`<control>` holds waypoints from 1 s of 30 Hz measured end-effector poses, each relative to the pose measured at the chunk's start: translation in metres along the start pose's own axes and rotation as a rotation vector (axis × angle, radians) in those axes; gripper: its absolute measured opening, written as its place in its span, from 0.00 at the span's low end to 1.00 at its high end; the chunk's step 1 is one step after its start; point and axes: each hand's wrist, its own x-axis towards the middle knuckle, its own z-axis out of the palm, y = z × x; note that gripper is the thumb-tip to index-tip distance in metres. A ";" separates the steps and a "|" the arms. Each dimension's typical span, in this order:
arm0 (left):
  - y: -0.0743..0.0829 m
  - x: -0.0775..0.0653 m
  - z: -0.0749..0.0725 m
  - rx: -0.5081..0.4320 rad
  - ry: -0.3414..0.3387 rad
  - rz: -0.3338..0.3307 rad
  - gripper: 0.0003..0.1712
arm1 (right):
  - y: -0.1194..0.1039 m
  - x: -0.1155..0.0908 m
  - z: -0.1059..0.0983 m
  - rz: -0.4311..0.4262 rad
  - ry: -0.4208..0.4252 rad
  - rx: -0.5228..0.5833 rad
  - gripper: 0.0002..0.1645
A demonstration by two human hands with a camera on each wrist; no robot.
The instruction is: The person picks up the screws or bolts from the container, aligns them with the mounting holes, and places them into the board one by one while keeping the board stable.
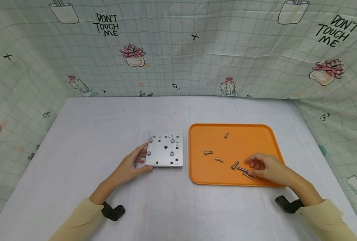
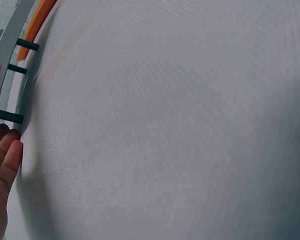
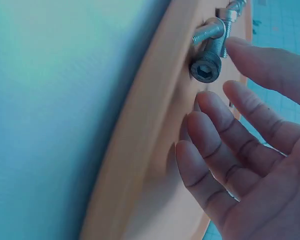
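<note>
My left hand (image 1: 129,169) grips the left edge of a square silver metal plate (image 1: 161,158), thumb at the near corner and fingers along the side. Four socket-head screws, one of them a screw (image 1: 171,153) at the right, sit in holes in its top. In the left wrist view, threaded screw ends (image 2: 10,116) stick out beneath the plate. My right hand (image 1: 267,168) is over the orange tray (image 1: 214,175), fingers loosely bent and apart. Its thumb is close to a socket-head bolt (image 3: 206,69); whether they touch I cannot tell. No bolt lies between its fingers.
Several loose screws are spread on the tray, among them a short screw (image 1: 226,135) at the back and another screw (image 1: 208,152) at the left. A white cloth (image 1: 112,120) covers the table. Behind hangs a patterned curtain (image 1: 178,60).
</note>
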 end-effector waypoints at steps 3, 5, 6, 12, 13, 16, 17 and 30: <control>-0.001 0.001 0.001 -0.001 -0.003 0.001 0.48 | 0.001 -0.003 0.002 0.012 -0.002 -0.005 0.15; 0.000 0.001 0.001 -0.002 -0.001 -0.003 0.48 | 0.001 -0.005 0.003 0.012 0.001 -0.015 0.13; -0.001 0.001 0.001 0.000 0.000 -0.006 0.48 | 0.001 -0.005 0.003 0.011 0.001 -0.016 0.12; 0.000 0.001 0.002 0.012 0.007 -0.011 0.48 | -0.001 -0.006 0.006 0.024 0.002 -0.058 0.10; 0.000 0.001 0.002 0.013 0.008 -0.011 0.48 | -0.001 -0.006 0.006 0.031 0.000 -0.066 0.10; 0.001 0.001 0.002 0.011 0.012 -0.013 0.48 | -0.001 -0.006 0.007 0.041 0.002 -0.083 0.09; 0.001 0.001 0.002 0.011 0.013 -0.015 0.48 | -0.001 -0.006 0.007 0.042 0.002 -0.084 0.09; 0.004 0.000 0.002 -0.002 0.021 -0.005 0.48 | -0.002 -0.006 0.008 0.046 0.033 -0.104 0.06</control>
